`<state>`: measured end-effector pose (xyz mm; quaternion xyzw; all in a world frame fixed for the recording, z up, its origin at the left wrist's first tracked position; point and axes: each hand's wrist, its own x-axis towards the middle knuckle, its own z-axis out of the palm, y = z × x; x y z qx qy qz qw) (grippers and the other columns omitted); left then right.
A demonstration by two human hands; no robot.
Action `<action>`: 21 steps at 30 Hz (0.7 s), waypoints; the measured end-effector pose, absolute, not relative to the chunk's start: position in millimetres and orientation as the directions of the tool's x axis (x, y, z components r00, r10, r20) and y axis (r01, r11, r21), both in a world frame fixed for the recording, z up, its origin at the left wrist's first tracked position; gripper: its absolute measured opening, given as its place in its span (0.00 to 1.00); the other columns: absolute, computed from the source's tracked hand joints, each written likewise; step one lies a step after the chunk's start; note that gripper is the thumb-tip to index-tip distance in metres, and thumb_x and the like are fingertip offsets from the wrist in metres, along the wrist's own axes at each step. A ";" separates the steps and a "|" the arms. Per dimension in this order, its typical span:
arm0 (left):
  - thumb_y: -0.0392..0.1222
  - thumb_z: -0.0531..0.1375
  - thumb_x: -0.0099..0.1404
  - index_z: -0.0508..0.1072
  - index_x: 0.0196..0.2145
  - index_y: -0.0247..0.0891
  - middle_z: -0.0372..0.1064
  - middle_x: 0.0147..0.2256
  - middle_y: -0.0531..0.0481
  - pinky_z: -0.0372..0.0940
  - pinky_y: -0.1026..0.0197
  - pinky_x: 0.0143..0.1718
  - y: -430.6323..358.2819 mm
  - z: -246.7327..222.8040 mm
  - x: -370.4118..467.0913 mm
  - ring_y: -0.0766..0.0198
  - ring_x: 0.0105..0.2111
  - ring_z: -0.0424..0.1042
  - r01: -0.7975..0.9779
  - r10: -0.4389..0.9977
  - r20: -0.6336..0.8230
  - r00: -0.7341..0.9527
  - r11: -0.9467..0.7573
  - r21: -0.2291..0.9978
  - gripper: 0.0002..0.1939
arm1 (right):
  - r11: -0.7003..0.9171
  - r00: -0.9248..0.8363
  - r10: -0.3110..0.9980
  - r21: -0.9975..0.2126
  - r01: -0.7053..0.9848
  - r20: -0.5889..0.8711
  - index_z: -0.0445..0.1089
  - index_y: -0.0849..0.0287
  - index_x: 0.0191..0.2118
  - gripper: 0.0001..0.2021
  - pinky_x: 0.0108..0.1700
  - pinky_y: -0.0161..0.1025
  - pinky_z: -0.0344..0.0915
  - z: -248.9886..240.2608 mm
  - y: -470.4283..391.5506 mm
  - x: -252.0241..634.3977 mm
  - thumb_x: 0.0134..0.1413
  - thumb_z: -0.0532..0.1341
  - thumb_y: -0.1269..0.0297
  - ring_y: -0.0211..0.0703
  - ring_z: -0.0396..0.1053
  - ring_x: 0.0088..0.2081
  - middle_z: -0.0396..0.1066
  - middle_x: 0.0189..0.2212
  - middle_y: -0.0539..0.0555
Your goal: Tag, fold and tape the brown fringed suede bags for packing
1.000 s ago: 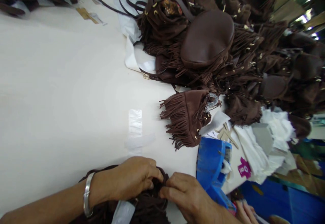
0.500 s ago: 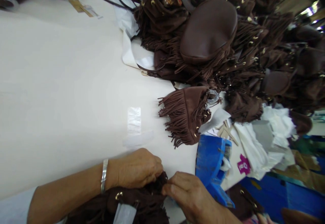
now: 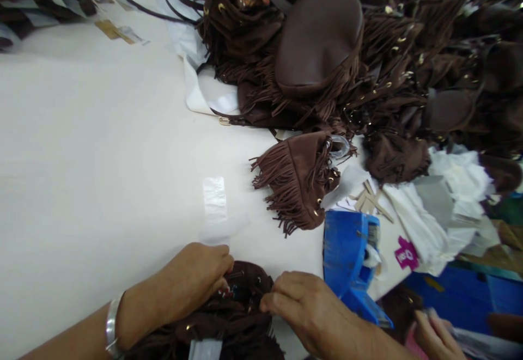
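A dark brown fringed bag (image 3: 241, 316) lies at the bottom edge, its mouth partly spread. My left hand (image 3: 183, 275), with a silver bracelet on the wrist, grips the left side of the bag's opening. The right-hand rim is pinched between the fingers of my right hand (image 3: 302, 305). A white wrapped strip (image 3: 205, 349) hangs at the bag's front near a gold eyelet. Beyond my hands lies a small brown fringed bag (image 3: 298, 180) on its side. A clear plastic strip (image 3: 214, 199) rests on the white table (image 3: 102, 147).
Brown fringed bags (image 3: 321, 38) are heaped across the back and right. A blue tape dispenser (image 3: 347, 248) stands at the table's right edge, near white paper (image 3: 417, 224) and a purple tag (image 3: 406, 254). Another person's hand (image 3: 437, 335) shows at lower right.
My left hand has moved left, away from my right hand, and the bag's mouth between them shows wider. The view has shifted slightly. My right hand stays at the rim.
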<state>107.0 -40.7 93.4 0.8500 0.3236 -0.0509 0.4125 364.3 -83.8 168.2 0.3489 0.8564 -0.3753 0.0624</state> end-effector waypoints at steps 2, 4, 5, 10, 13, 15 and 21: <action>0.33 0.56 0.65 0.70 0.37 0.41 0.71 0.35 0.49 0.65 0.60 0.31 -47.4 91.1 111.2 0.59 0.31 0.73 0.593 0.505 -0.337 0.794 -0.525 0.610 0.05 | 0.488 -0.755 0.530 -0.589 0.644 -0.386 0.65 0.55 0.49 0.14 0.36 0.38 0.56 169.5 -83.9 363.1 0.62 0.53 0.78 0.41 0.63 0.35 0.69 0.35 0.50; 0.30 0.55 0.63 0.69 0.38 0.40 0.70 0.35 0.47 0.65 0.58 0.29 -54.8 88.7 118.7 0.57 0.29 0.72 0.583 0.502 -0.311 0.807 -0.590 0.559 0.08 | 0.503 -0.763 0.519 -0.585 0.636 -0.384 0.65 0.55 0.49 0.12 0.35 0.39 0.56 171.1 -84.9 362.1 0.63 0.55 0.75 0.41 0.63 0.35 0.69 0.35 0.50; 0.29 0.55 0.62 0.69 0.38 0.39 0.69 0.34 0.46 0.65 0.58 0.29 -58.2 87.6 122.8 0.57 0.28 0.72 0.570 0.492 -0.300 0.817 -0.617 0.543 0.09 | 0.509 -0.766 0.519 -0.582 0.634 -0.380 0.65 0.56 0.49 0.10 0.35 0.39 0.56 172.1 -85.4 361.6 0.64 0.55 0.73 0.41 0.63 0.35 0.69 0.35 0.50; 0.27 0.52 0.64 0.69 0.38 0.38 0.70 0.33 0.45 0.65 0.58 0.29 -62.5 83.8 131.7 0.57 0.28 0.72 0.563 0.464 -0.325 0.824 -0.606 0.561 0.10 | 0.507 -0.761 0.513 -0.575 0.642 -0.397 0.66 0.56 0.48 0.07 0.33 0.38 0.55 178.9 -84.6 361.0 0.66 0.56 0.69 0.41 0.64 0.35 0.69 0.35 0.51; 0.33 0.52 0.67 0.68 0.39 0.40 0.71 0.36 0.47 0.66 0.58 0.34 -56.3 86.2 125.3 0.57 0.33 0.73 0.589 0.478 -0.368 0.798 -0.489 0.643 0.06 | 0.493 -0.741 0.511 -0.558 0.668 -0.436 0.66 0.56 0.46 0.06 0.35 0.38 0.56 181.1 -84.2 362.8 0.65 0.57 0.70 0.41 0.64 0.35 0.69 0.35 0.50; 0.35 0.52 0.68 0.67 0.40 0.41 0.70 0.39 0.49 0.66 0.58 0.37 -52.8 90.2 119.4 0.59 0.36 0.71 0.579 0.473 -0.373 0.798 -0.429 0.694 0.06 | 0.496 -0.732 0.512 -0.540 0.679 -0.450 0.66 0.56 0.44 0.05 0.35 0.39 0.56 181.8 -85.0 364.0 0.64 0.58 0.71 0.42 0.64 0.35 0.69 0.35 0.50; 0.30 0.49 0.66 0.66 0.42 0.41 0.66 0.43 0.49 0.65 0.58 0.44 -48.6 99.9 107.9 0.60 0.41 0.68 0.531 0.437 -0.363 0.823 -0.365 0.765 0.11 | 0.506 -0.727 0.494 -0.522 0.686 -0.477 0.65 0.57 0.43 0.08 0.37 0.40 0.56 185.3 -88.4 367.9 0.59 0.58 0.76 0.43 0.62 0.35 0.69 0.36 0.50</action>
